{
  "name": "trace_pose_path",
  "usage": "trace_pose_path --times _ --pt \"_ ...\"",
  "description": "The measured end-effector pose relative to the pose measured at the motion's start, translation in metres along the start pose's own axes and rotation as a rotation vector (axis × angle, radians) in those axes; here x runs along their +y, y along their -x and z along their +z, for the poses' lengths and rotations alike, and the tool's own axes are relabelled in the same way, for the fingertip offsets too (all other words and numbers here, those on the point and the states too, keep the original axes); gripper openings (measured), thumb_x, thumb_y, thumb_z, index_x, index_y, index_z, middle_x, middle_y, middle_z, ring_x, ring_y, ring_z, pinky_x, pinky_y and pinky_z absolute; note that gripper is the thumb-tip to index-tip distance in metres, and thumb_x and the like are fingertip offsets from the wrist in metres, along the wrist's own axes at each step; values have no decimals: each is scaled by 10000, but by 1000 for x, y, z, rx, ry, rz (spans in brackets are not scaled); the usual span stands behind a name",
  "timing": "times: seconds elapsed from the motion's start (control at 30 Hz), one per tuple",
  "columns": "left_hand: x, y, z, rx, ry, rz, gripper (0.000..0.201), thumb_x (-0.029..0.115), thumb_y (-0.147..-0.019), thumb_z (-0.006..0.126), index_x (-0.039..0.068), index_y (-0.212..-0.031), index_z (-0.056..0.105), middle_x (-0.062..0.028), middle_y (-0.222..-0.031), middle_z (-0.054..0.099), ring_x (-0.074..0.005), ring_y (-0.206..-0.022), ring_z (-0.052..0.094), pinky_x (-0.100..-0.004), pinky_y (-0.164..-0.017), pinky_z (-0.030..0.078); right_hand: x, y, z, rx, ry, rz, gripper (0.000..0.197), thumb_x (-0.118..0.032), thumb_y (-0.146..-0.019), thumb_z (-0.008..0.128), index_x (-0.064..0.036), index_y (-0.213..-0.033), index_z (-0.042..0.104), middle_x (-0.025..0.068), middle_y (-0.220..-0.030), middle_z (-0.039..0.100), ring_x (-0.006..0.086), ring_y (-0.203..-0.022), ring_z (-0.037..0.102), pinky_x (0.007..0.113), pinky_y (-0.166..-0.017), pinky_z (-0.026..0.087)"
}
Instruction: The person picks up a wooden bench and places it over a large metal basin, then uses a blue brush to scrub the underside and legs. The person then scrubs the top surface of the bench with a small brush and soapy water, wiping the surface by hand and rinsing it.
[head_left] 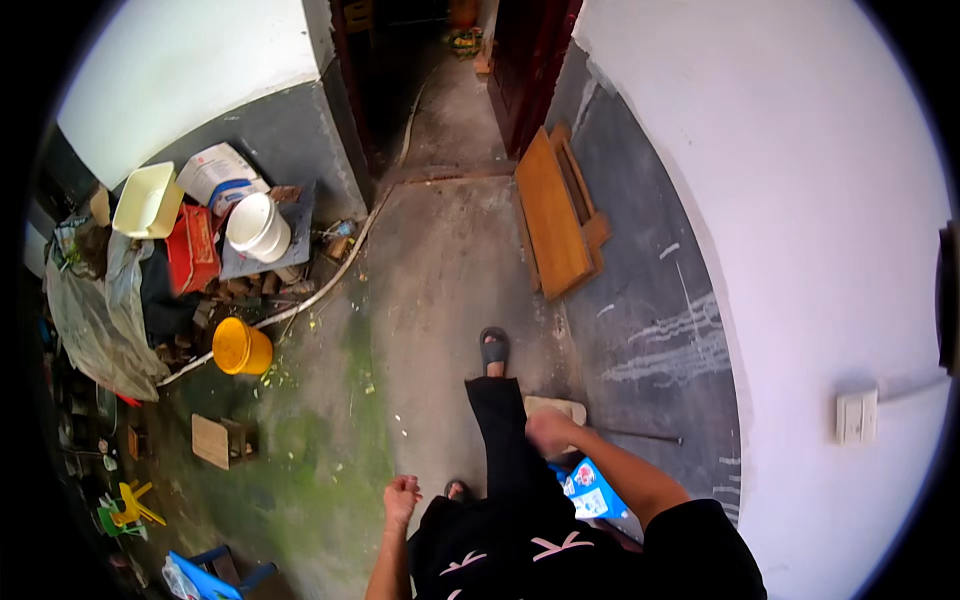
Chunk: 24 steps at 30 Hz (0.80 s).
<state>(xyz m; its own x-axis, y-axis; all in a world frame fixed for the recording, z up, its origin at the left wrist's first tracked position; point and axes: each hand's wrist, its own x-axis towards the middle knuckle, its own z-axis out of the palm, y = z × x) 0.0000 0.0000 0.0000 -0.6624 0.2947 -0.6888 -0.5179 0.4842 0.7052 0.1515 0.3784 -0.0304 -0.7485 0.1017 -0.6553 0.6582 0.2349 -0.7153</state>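
My left hand (402, 497) hangs in front of my body, its fingers curled in loosely, and nothing shows in them. Further forward and to the right is my right hand (551, 432), rounded and smeared by motion, so its fingers cannot be made out. It passes in front of a pale flat board (570, 408), and I cannot tell whether they touch. Under my right forearm a blue and white printed thing (590, 490) shows in part. One foot in a dark sandal (494, 348) is stepped forward on the concrete floor (430, 300).
Ahead is an open doorway (440, 110). Wooden boards (553, 220) lean on the right wall, near a thin rod (640, 436). At left are a white bucket (258, 228), yellow bucket (242, 347), cream basin (149, 202), small stool (222, 442) and a pale hose (330, 285).
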Motion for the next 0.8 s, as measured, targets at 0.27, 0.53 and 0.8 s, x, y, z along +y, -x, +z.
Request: trace_pose_path --times 0.27,0.53,0.8 --pt "134 -111 142 -265 -330 -144 239 246 -890 612 21 -960 655 -61 -708 655 -173 -615 623 -297 -598 515 -32 -150 -234 437 -87 -11 102 -97 -797 610 -74 -872 674 73 -756 663 167 -666 629 324 -618 513" --pt "141 -213 211 -278 -650 808 130 139 -850 597 19 -896 616 -87 -772 610 -207 -719 605 -346 -607 502 69 -274 -477 1150 17 -42 160 -82 -804 581 -51 -951 636 161 -932 656 289 -864 636 382 -760 515" --pt "125 -172 159 333 -1650 973 160 215 -882 542 82 -804 585 -32 -676 510 -166 -586 500 -323 -512 413 10 -322 -537 808 329 547 591 -299 -856 632 -17 -1331 423 229 -1224 573 389 -1143 538 436 -933 461"
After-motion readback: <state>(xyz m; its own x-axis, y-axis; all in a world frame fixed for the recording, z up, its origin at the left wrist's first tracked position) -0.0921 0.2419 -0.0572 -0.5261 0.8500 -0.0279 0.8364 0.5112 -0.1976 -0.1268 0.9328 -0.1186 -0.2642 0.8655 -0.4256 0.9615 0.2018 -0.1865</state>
